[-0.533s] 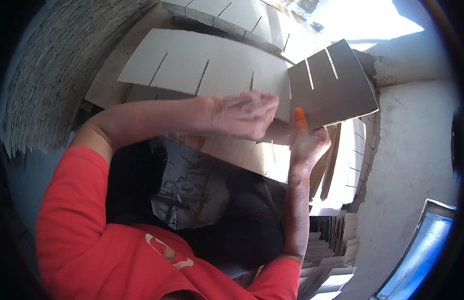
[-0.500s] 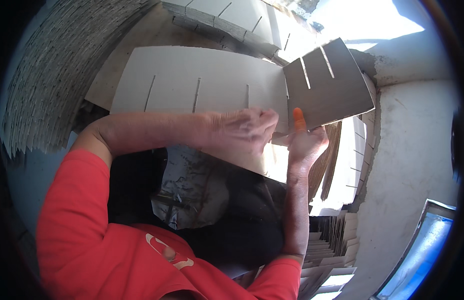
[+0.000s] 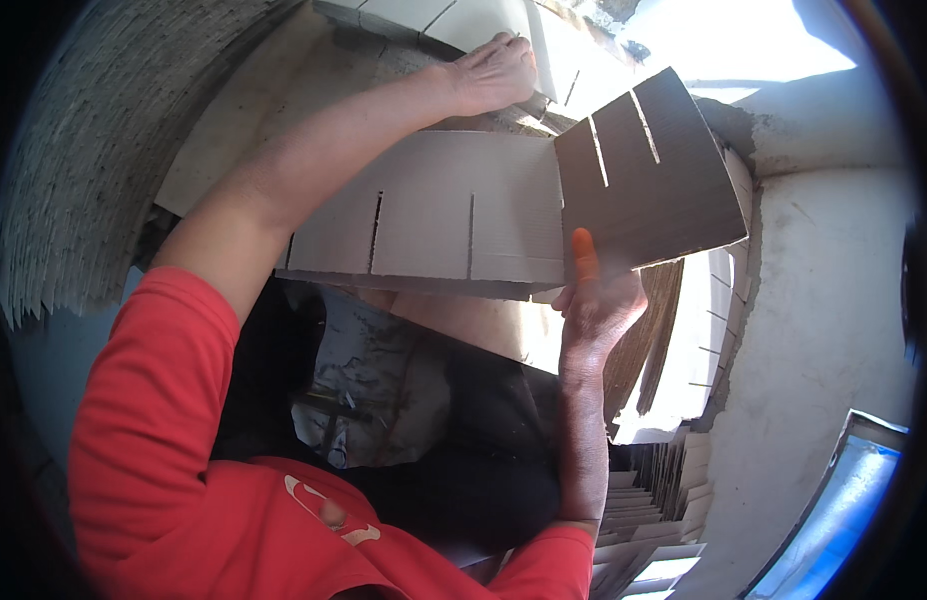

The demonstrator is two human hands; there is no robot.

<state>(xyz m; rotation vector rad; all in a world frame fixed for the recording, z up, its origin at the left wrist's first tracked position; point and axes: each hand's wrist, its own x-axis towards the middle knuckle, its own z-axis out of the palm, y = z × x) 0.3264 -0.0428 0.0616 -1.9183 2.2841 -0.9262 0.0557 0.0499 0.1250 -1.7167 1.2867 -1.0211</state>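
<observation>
My right hand (image 3: 604,305) grips the lower edge of a grey cardboard piece (image 3: 649,165) with two slots, its thumb, in an orange cover, pressed on the face. That piece stands tilted at the right end of pale slotted cardboard (image 3: 424,220) on the board in front of me. Whether the two are joined or only meet at the crease, I cannot tell. My left hand (image 3: 499,75) is closed at the near edge of the far stack of slotted cardboard (image 3: 449,20); its fingertips are partly hidden, and so is anything between them.
A tall stack of cardboard sheets (image 3: 94,150) rises at the left. More slotted sheets (image 3: 684,340) stand at the right beside a plastered wall (image 3: 814,300). Lower right are further cardboard pieces (image 3: 644,520) and a blue-paned frame (image 3: 834,510). A wooden board (image 3: 274,110) lies beneath the work.
My left hand has moved away from the crease, up and outward to the far stack. The pale cardboard has shifted toward me. My right hand keeps its grip on the grey piece, slightly lower.
</observation>
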